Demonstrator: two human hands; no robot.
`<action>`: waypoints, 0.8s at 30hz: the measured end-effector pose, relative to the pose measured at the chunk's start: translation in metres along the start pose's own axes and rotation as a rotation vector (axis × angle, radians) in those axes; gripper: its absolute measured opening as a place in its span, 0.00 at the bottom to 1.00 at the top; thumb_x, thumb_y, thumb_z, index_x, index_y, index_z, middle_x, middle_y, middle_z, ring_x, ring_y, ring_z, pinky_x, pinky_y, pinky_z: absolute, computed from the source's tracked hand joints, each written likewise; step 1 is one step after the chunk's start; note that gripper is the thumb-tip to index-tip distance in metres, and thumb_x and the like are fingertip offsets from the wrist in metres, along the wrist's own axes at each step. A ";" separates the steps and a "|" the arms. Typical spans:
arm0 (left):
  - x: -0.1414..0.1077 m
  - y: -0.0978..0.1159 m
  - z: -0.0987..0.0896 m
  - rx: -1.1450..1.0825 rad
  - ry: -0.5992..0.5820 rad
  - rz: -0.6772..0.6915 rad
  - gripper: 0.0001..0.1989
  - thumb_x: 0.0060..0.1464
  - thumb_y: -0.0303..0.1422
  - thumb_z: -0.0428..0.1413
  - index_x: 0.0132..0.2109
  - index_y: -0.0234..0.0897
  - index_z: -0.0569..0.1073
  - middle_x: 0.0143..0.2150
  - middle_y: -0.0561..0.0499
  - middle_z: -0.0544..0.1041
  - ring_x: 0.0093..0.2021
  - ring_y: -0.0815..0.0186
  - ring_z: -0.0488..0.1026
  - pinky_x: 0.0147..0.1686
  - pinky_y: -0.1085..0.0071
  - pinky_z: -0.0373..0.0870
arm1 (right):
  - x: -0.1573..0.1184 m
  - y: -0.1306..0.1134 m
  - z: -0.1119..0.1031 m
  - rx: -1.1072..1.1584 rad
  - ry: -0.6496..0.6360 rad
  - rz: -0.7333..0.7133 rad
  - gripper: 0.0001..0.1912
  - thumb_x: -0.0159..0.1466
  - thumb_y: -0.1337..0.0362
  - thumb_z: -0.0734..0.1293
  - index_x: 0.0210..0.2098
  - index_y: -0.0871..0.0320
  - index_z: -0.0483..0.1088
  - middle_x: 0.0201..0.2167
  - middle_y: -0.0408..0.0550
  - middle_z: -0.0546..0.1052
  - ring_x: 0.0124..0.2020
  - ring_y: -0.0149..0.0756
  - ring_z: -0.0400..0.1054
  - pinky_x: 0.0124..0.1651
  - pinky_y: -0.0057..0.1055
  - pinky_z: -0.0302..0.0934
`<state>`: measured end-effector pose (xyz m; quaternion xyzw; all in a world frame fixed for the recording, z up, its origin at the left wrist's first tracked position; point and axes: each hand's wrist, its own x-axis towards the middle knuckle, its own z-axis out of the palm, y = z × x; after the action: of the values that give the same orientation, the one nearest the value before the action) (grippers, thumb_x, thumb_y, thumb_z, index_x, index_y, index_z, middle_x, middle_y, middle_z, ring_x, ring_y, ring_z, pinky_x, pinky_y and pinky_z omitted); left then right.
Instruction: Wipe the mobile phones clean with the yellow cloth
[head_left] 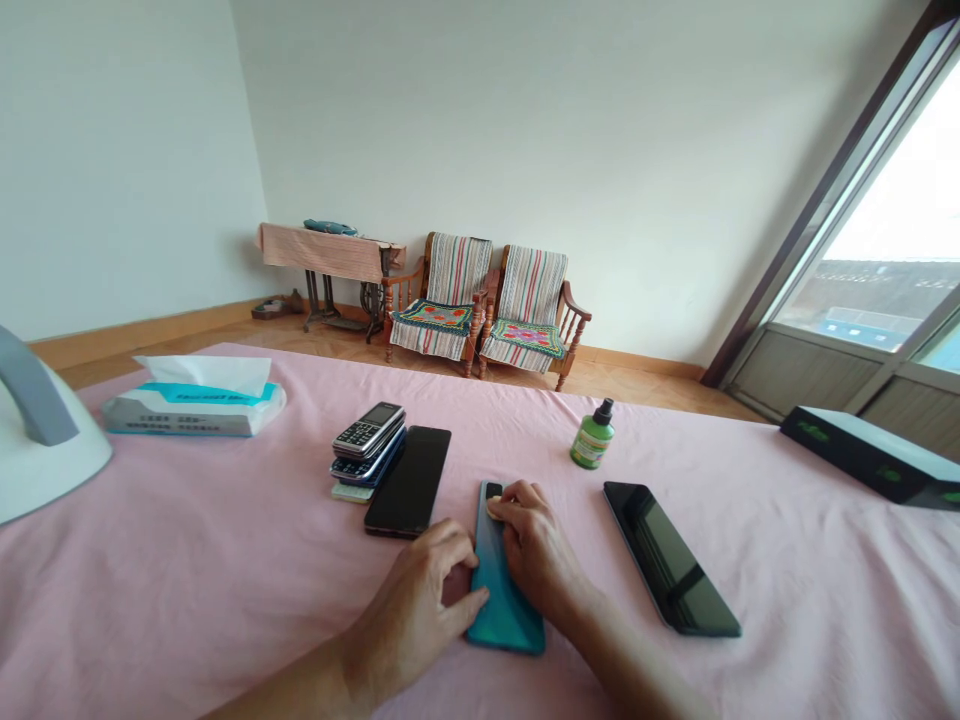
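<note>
Blue phone (495,570), lying back-up at the lower centre of the frame, its camera block towards the top. The right hand (536,540) pinches a small pale pad (494,508) against the back beside that block. The left hand (420,590) is not closed round the phone; its thumb and fingers stand apart, touching the left edge and apparently steadying it. Work on the back is judged to be under way, since the pad is in contact at the upper end; how much of the surface has been treated cannot be told. Left of centre, a black phone (411,478) lies just beside a stack of keypad phones (367,442); right of centre lies a dark-screened phone (671,560). Neither hand touches these, and whether they are finished or waiting does not show. A green spray bottle (592,440) stands upright beyond the right hand, on the pink cloth (225,580).
</note>
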<state>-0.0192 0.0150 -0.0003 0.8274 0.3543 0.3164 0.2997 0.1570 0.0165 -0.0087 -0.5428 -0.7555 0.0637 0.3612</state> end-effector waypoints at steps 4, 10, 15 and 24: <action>-0.001 -0.001 0.000 -0.008 -0.018 -0.004 0.08 0.48 0.22 0.59 0.34 0.38 0.70 0.37 0.53 0.71 0.40 0.63 0.70 0.40 0.71 0.64 | 0.006 -0.001 0.003 -0.007 -0.032 -0.034 0.19 0.54 0.83 0.57 0.30 0.58 0.73 0.34 0.48 0.69 0.40 0.37 0.62 0.43 0.32 0.60; -0.002 0.001 -0.001 -0.004 -0.024 -0.011 0.08 0.47 0.22 0.60 0.34 0.38 0.70 0.37 0.53 0.71 0.40 0.64 0.70 0.41 0.71 0.64 | 0.001 0.010 -0.003 -0.046 0.018 0.049 0.17 0.53 0.82 0.58 0.27 0.58 0.73 0.31 0.48 0.67 0.36 0.37 0.62 0.40 0.31 0.60; -0.001 0.000 0.000 0.008 -0.015 -0.005 0.09 0.46 0.22 0.60 0.33 0.38 0.69 0.36 0.54 0.71 0.39 0.64 0.70 0.39 0.71 0.63 | 0.003 -0.002 -0.001 -0.025 -0.054 -0.020 0.21 0.52 0.85 0.56 0.31 0.58 0.72 0.37 0.49 0.69 0.41 0.37 0.61 0.44 0.32 0.60; -0.001 0.001 -0.001 0.008 -0.014 -0.007 0.08 0.47 0.23 0.59 0.34 0.38 0.70 0.37 0.53 0.72 0.40 0.63 0.70 0.41 0.71 0.64 | 0.002 0.011 0.000 -0.044 0.059 0.067 0.16 0.54 0.82 0.59 0.27 0.59 0.73 0.31 0.49 0.68 0.37 0.38 0.62 0.42 0.32 0.60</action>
<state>-0.0198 0.0144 0.0007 0.8296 0.3564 0.3081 0.2998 0.1655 0.0224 -0.0133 -0.5770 -0.7273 0.0433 0.3690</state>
